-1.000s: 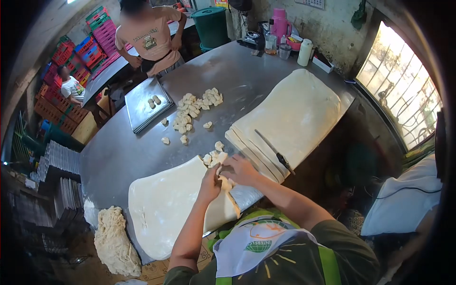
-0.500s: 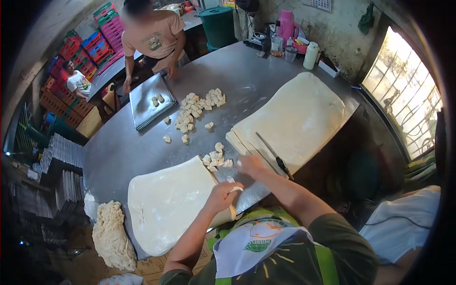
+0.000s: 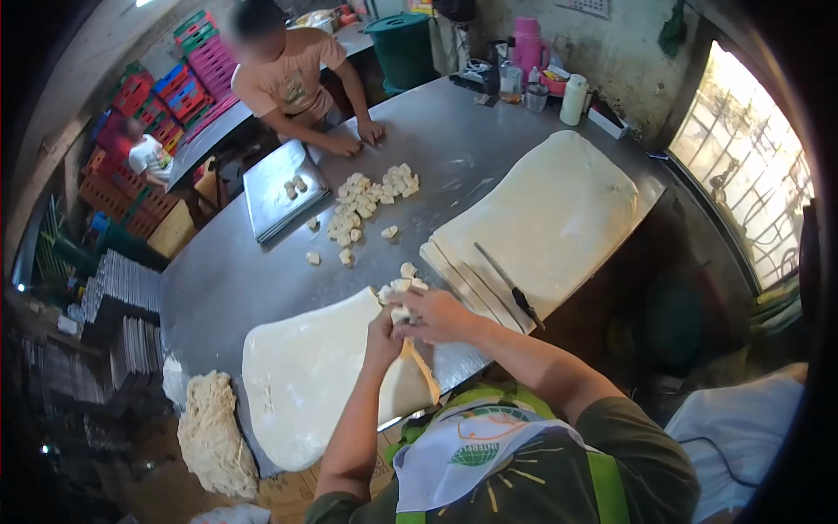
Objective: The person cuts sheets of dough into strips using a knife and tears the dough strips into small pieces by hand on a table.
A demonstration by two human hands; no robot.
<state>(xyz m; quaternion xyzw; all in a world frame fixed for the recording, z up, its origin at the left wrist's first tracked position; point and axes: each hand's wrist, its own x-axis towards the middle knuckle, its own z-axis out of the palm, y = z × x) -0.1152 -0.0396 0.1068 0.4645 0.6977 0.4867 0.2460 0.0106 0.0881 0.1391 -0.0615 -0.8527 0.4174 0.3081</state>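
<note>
My left hand (image 3: 381,339) is closed at the right edge of the near dough slab (image 3: 305,380), around a piece of dough that is mostly hidden. Against it, my right hand (image 3: 434,316) has its fingers bent over the same dough piece (image 3: 400,313), of which a pale bit shows between the hands. Just beyond them lies a small heap of cut dough pieces (image 3: 408,278). To the right rests a second, larger dough slab (image 3: 550,218) with strips cut along its left side. A knife (image 3: 509,284) with a dark handle lies on it.
Many dough pieces (image 3: 362,201) lie mid-table. Beyond them, a co-worker (image 3: 292,83) leans on the table beside stacked metal trays (image 3: 284,196). A rough dough lump (image 3: 214,428) sits at the near left edge. A pink flask (image 3: 527,44) and bottles stand at the back.
My right hand has moved left to meet my left hand, which has shifted forward and left to the small heap. The co-worker's hands have moved from the trays onto the table.
</note>
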